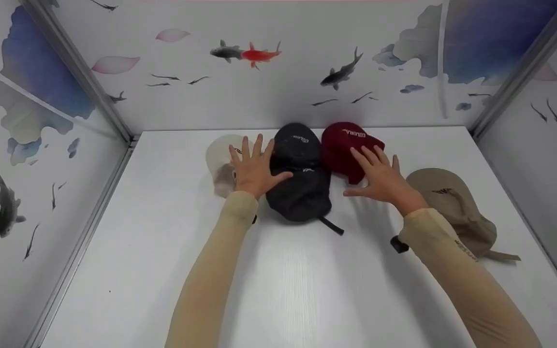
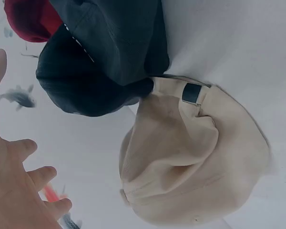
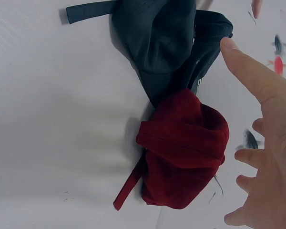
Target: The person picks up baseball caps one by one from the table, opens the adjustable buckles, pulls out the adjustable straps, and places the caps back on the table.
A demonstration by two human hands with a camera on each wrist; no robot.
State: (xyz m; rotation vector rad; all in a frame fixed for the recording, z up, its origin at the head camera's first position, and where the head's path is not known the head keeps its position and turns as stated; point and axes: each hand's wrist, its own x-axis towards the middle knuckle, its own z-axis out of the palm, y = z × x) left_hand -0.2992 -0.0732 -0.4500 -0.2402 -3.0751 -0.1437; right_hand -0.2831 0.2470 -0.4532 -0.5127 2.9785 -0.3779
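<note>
My left hand point(image 1: 255, 169), fingers spread, hovers over the gap between a cream cap point(image 1: 221, 159) and the dark caps. In the left wrist view the cream cap point(image 2: 190, 162) lies beside them, apart from the hand. Two dark navy caps lie together, the rear one point(image 1: 298, 142) partly covered by the front one point(image 1: 300, 198). My right hand point(image 1: 380, 179) is spread next to the red cap point(image 1: 344, 145); the right wrist view shows the red cap point(image 3: 186, 152) crumpled, with its strap out. Neither hand grips anything.
A khaki cap point(image 1: 440, 193) lies at the right, partly behind the right forearm. The caps lie on a white table point(image 1: 288, 290). Printed panels with fish stand behind point(image 1: 278, 96) and on both sides.
</note>
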